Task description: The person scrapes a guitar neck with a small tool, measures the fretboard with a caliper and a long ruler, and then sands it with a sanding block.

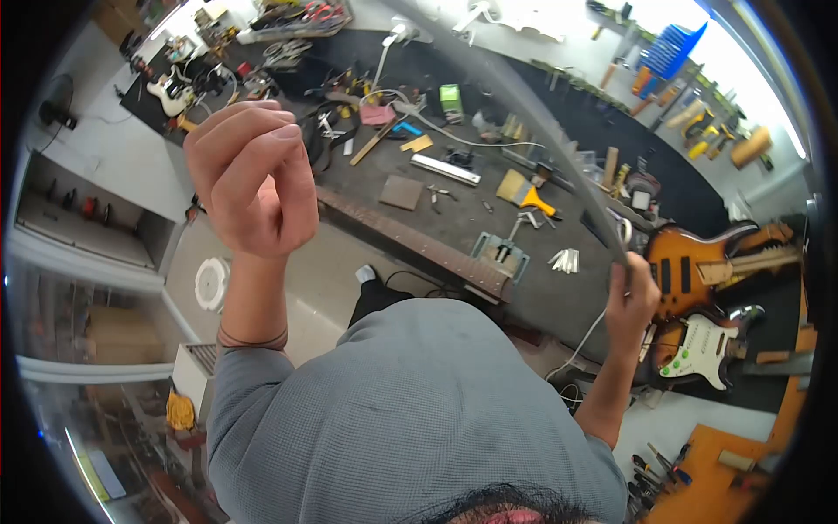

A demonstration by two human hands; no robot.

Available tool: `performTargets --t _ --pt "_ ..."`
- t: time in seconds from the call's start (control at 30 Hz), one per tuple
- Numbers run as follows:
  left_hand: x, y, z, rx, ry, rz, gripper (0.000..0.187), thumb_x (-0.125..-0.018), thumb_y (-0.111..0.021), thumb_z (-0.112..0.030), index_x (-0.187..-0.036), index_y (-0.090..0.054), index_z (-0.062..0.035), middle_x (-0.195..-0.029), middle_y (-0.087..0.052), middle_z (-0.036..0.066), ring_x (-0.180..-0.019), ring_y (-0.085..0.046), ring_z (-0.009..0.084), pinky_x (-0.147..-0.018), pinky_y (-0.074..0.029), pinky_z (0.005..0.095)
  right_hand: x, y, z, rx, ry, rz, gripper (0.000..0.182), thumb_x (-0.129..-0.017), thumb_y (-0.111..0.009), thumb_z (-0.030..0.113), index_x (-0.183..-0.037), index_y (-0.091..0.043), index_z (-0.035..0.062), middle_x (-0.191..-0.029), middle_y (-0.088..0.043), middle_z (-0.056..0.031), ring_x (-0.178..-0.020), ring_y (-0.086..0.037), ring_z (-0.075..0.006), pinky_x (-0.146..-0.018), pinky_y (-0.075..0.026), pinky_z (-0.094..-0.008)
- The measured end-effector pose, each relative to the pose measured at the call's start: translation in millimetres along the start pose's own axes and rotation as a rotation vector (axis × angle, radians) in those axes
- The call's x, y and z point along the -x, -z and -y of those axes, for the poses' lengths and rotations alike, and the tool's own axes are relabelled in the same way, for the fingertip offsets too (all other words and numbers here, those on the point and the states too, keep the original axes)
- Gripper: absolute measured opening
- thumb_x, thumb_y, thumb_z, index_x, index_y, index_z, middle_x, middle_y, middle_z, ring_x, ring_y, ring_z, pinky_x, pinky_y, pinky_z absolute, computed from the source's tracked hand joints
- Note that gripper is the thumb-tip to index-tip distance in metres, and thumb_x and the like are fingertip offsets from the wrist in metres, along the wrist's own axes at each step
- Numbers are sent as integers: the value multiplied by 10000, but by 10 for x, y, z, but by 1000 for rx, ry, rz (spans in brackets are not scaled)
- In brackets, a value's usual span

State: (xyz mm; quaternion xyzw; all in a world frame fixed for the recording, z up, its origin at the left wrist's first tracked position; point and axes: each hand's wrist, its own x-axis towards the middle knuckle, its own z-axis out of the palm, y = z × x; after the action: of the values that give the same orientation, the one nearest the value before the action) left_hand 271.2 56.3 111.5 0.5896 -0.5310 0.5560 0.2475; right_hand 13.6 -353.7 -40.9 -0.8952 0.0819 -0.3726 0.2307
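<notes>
My left hand (253, 179) is raised in front of me on the left, its fingers curled in toward the thumb. Whatever it may pinch is hidden or too small to see. On the right, beside the sunburst electric guitar body (676, 272), my right hand (635, 301) is closed around the lower end of a long grey strip (532, 109). That strip runs up and leftward out of the top of the view, blurred, so its exact kind does not show. Below the sunburst body lies another guitar body with a white pickguard (705, 349).
The dark workbench (349, 188) carries a small vise (500, 256), a yellow scraper-like tool (541, 203), white strips (566, 260), a metal bar (445, 169) and a square plate (401, 192). Tools hang along the back wall. A white cable (580, 349) trails near my right forearm.
</notes>
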Motion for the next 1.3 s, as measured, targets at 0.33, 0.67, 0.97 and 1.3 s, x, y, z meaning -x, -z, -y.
performTargets --t 0.33,0.67,0.97,1.3 --pt "2578 -244 1241 202 431 1211 440 -948 -838 -160 -1366 -707 -123 -1207 -743 70 -1257 -700 303 -1190 -457 503 513 -1899 53 97 -41 450 139 -923 -783 60 -1052 -730 51 -935 -727 -138 -854 -702 -365 -794 -527 -451" --pt "4571 -763 1317 433 398 991 275 -870 -797 -9 -1120 -706 -77 -1035 -696 57 -1025 -674 285 -925 -485 438 1517 -2687 -303 332 -161 493 145 -951 -758 73 -1068 -700 9 -1077 -717 -168 -1128 -662 -419 -1132 -470 -508" --pt "5267 -923 1046 513 364 690 145 -975 -752 -4 -1118 -726 -8 -939 -684 120 -922 -654 337 -847 -513 419 1868 -2868 -473 404 -9 392 193 -1001 -728 110 -1144 -675 -9 -1165 -691 -177 -1194 -636 -407 -1133 -451 -475" --pt "5476 -911 987 470 356 635 190 -1055 -745 -108 -1223 -759 -20 -1094 -746 105 -1052 -709 300 -951 -552 374 1974 -2937 -439 341 -24 347 225 -1051 -695 166 -1208 -679 5 -1178 -709 -162 -1160 -675 -367 -1060 -500 -414"
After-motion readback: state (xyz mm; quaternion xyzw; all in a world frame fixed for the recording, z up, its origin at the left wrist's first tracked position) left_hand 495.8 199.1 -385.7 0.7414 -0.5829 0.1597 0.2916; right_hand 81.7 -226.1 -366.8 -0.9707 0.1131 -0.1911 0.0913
